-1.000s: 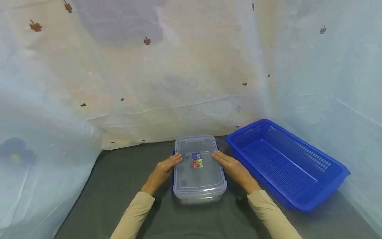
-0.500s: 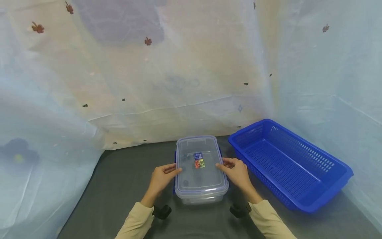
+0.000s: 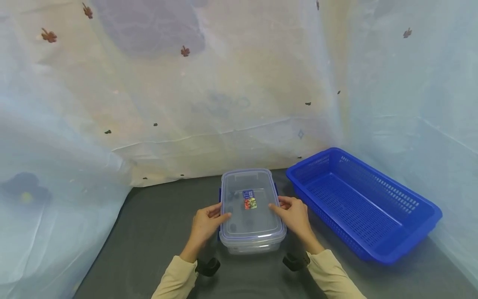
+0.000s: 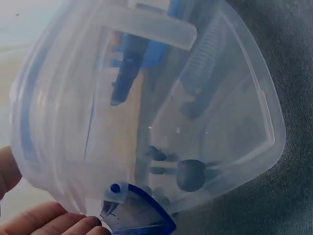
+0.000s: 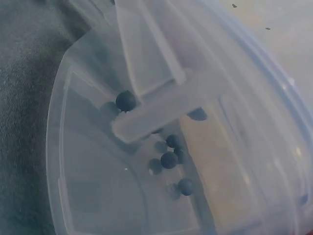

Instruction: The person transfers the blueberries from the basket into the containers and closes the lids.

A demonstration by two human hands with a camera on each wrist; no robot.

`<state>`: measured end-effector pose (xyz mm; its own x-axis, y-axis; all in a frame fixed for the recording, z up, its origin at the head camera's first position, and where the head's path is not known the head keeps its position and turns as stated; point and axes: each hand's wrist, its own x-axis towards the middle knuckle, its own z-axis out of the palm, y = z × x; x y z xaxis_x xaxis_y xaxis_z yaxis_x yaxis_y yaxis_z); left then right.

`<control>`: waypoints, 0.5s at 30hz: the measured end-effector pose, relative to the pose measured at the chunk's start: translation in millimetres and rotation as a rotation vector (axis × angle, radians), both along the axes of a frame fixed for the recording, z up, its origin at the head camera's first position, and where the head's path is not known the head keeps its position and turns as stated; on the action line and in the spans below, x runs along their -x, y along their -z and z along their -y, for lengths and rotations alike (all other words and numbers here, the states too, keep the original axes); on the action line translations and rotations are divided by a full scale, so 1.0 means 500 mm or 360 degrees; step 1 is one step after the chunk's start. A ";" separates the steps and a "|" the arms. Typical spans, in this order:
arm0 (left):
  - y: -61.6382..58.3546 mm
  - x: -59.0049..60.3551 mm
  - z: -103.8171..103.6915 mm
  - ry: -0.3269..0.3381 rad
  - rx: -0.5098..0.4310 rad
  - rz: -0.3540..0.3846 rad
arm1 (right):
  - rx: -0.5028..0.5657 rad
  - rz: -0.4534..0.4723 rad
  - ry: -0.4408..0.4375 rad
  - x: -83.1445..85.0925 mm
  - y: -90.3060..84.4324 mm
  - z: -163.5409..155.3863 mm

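So the left hand [image 3: 204, 224] and right hand [image 3: 295, 214] are both gripping the long sides of the clear lidded container [image 3: 250, 209], fingers curled over its lid edge, sitting on the dark mat [image 3: 157, 224] beside a blue basket [image 3: 396, 245].

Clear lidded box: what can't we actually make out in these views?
- Side latches of the clear box: head view, covered by the left hand and right hand, so locked or open is unclear.
- Small dark balls inside: exact count unsure; the cloudy plastic blurs them in both wrist views.
- Label text: too small in head view.
- Right hand's grip: absent from right wrist view.
- Blue basket: near wall hides part of its floor.
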<state>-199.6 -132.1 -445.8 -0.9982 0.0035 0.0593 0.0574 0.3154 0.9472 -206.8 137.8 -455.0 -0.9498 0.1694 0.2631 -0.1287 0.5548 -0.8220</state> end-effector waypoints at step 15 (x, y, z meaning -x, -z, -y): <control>0.008 -0.011 -0.002 -0.0050 0.0100 -0.0038 | -0.0003 -0.0075 0.0021 -0.006 0.013 -0.002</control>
